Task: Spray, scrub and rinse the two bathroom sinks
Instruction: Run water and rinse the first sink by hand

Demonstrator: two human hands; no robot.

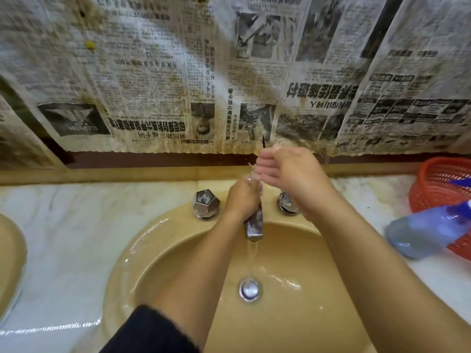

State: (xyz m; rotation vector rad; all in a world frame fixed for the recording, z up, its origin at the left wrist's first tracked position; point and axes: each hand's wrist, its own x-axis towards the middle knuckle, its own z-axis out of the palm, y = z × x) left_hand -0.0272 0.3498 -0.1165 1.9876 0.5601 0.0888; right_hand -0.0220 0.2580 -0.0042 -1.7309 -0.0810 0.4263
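A tan sink (pixel 142 240) fills the middle of the view, with a chrome faucet (pixel 254 225) at its back. Water runs from the spout down to the drain (pixel 249 290). My left hand (pixel 242 197) grips the rear part of the faucet, its fingers wet. Just above and behind it, my right hand (pixel 285 169) is cupped with loosely bent fingers and holds nothing solid; water drips from it onto the faucet. Chrome handles stand to the left (pixel 206 203) and right (pixel 286 203) of the spout. The second sink (pixel 10 256) shows only as a rim at the left edge.
A blue spray bottle (pixel 425 231) lies on the marble counter (pixel 76 225) at the right, leaning on a red plastic basket (pixel 433 184). Stained newspaper (pixel 153 85) covers the wall behind the sinks. The counter and sink rim are wet.
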